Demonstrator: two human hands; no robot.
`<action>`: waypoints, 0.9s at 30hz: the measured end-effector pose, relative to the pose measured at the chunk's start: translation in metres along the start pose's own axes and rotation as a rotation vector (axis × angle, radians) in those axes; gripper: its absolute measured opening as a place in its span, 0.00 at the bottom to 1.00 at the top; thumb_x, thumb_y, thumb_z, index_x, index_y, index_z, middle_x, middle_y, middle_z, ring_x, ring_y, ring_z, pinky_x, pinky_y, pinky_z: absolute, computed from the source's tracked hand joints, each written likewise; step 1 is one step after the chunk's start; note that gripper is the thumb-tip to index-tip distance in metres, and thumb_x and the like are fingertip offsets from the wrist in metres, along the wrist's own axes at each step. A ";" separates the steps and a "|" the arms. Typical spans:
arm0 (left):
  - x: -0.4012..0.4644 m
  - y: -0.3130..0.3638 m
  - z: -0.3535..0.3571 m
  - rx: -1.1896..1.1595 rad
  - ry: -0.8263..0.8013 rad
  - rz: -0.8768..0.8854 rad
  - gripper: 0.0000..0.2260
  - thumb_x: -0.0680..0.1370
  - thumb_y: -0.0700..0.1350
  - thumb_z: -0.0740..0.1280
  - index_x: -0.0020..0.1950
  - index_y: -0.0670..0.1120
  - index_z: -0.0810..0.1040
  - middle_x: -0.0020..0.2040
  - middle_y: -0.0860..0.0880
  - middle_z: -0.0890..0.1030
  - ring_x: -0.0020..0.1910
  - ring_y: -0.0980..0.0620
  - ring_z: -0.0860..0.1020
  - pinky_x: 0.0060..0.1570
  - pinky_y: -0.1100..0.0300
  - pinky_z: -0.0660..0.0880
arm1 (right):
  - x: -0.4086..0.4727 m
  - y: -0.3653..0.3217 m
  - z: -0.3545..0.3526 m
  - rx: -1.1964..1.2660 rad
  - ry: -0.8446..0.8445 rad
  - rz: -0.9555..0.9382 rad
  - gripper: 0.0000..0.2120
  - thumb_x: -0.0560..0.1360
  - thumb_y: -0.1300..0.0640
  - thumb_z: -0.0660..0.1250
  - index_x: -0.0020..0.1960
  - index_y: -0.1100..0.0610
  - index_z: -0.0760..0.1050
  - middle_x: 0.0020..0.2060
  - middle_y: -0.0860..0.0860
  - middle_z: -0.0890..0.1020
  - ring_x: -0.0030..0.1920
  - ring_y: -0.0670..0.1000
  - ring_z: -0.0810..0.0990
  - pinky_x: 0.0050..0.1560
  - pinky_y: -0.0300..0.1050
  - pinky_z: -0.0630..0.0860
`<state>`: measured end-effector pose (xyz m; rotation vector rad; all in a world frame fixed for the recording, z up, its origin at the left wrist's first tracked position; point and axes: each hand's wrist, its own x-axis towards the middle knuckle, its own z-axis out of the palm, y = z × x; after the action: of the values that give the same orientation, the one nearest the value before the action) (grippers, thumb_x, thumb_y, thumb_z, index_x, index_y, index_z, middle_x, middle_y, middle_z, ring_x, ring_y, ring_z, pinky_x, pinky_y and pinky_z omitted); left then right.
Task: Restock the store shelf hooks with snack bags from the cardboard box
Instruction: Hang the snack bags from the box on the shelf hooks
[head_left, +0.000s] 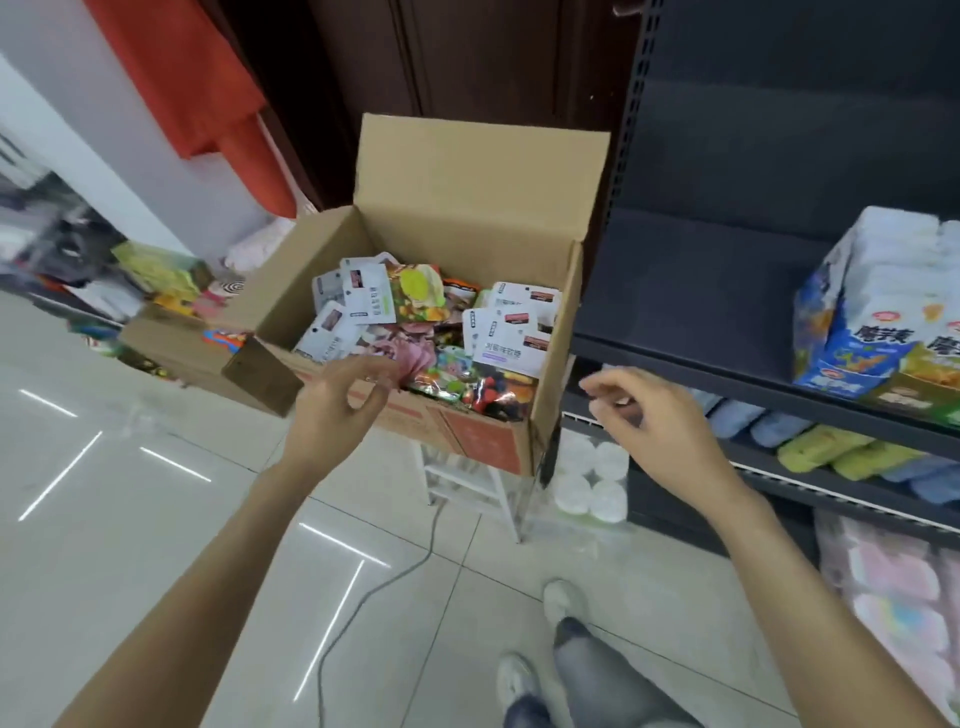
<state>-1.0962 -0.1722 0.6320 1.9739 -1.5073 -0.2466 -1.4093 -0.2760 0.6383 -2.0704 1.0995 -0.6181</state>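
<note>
Both forearms reach forward from the bottom edge over the pale tiled floor (156, 519); grey trouser legs and white shoes (561, 603) sit below them, beside a grey cable (363, 597) running across the tiles

Left hand (337, 400): at the near rim of the cardboard box (467, 208), fingers (382, 364) loosely spread and slightly bent, tips just over the rim by a crumpled pink packet (410, 358). Nothing gripped; contact with the packet cannot be told because of blur

Right hand (644, 410): in the air just right of the box's near right corner, apart from it, fingers loosely curled, holding nothing

Box: open, far flap upright, left flap hanging outward, resting on a white stool (467, 483). Inside, a loose heap of snack bags (441, 332): white-labelled packs at left and right, colourful packs in the middle and front

Right of the box: dark metal shelf unit (727, 234). Upper shelf carries blue-and-white multipacks (872, 312); shelf below holds rolled blue and yellow-green cloths (831, 441); pink packs (893, 582) at the bottom. White rolls (592, 478) sit on the floor by the shelf foot

Left background: second cardboard box (171, 343) with assorted goods, blurred; red fabric (197, 83) hanging above
</note>
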 end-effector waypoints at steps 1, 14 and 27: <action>0.012 -0.014 -0.004 0.001 -0.017 -0.021 0.08 0.77 0.40 0.69 0.55 0.47 0.82 0.54 0.51 0.83 0.53 0.52 0.79 0.49 0.61 0.73 | 0.018 -0.007 0.008 -0.005 -0.013 -0.016 0.08 0.76 0.59 0.67 0.54 0.51 0.79 0.48 0.44 0.82 0.46 0.43 0.80 0.48 0.43 0.78; 0.149 -0.140 -0.015 0.235 -0.239 -0.231 0.29 0.69 0.46 0.77 0.68 0.44 0.71 0.64 0.40 0.72 0.62 0.39 0.72 0.59 0.47 0.71 | 0.245 -0.039 0.137 -0.258 -0.354 -0.120 0.23 0.78 0.52 0.66 0.71 0.53 0.67 0.67 0.51 0.72 0.66 0.53 0.71 0.60 0.49 0.70; 0.199 -0.188 0.015 0.337 -0.594 0.182 0.45 0.66 0.60 0.76 0.74 0.43 0.59 0.66 0.42 0.66 0.64 0.42 0.71 0.59 0.49 0.74 | 0.368 -0.032 0.243 -0.524 -0.626 -0.003 0.54 0.66 0.37 0.73 0.79 0.51 0.46 0.75 0.54 0.59 0.75 0.55 0.56 0.75 0.55 0.54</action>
<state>-0.8887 -0.3335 0.5551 2.1083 -2.2143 -0.5693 -1.0346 -0.4876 0.5388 -2.4445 0.9344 0.3603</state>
